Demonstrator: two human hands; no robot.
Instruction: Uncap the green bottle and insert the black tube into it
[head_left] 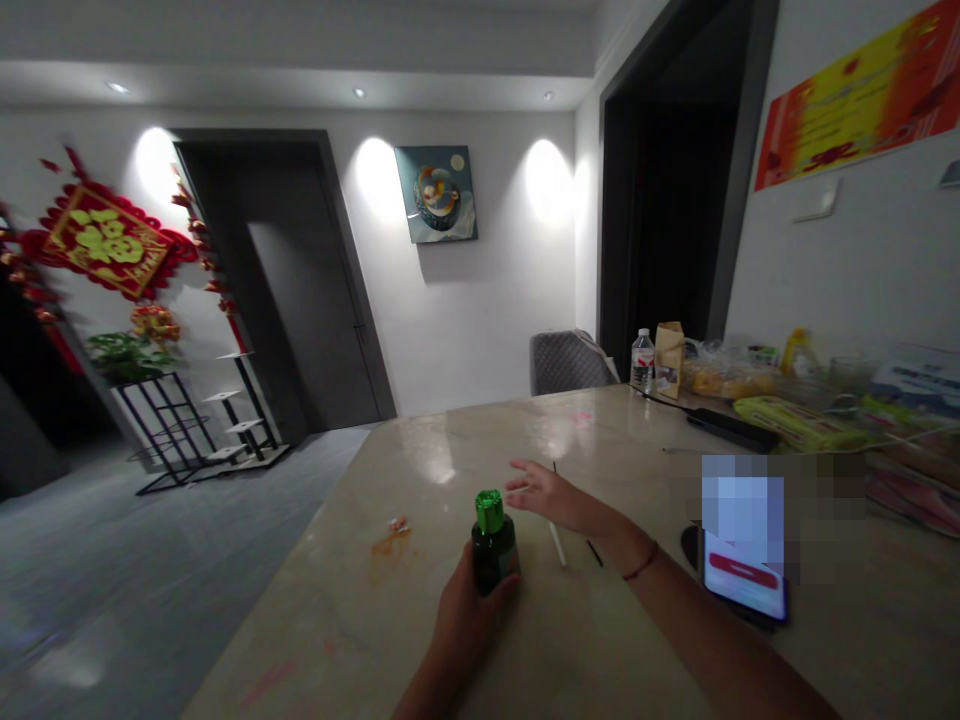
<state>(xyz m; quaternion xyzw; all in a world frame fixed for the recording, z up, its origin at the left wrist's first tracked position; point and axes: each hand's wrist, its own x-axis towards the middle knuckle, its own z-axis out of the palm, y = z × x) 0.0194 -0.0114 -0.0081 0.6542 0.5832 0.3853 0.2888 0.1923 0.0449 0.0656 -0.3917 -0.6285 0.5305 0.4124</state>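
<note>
My left hand [463, 618] is wrapped round a small dark green bottle [493, 552] with a shiny green cap, holding it upright over the beige marble table [420, 440]. My right hand [541, 493] stretches forward above the table with its fingers spread flat, holding nothing. A red string circles that wrist. Just under and to the right of the right hand lie a thin white stick [557, 543] and a short dark stick [594, 552].
A lit phone [742, 585] lies on the table to the right. Along the far right edge stand a water bottle [642, 360], a paper bag [669, 358], food packets and a black remote [731, 428]. An orange smear [390, 542] marks the table. A grey chair [566, 362] stands behind.
</note>
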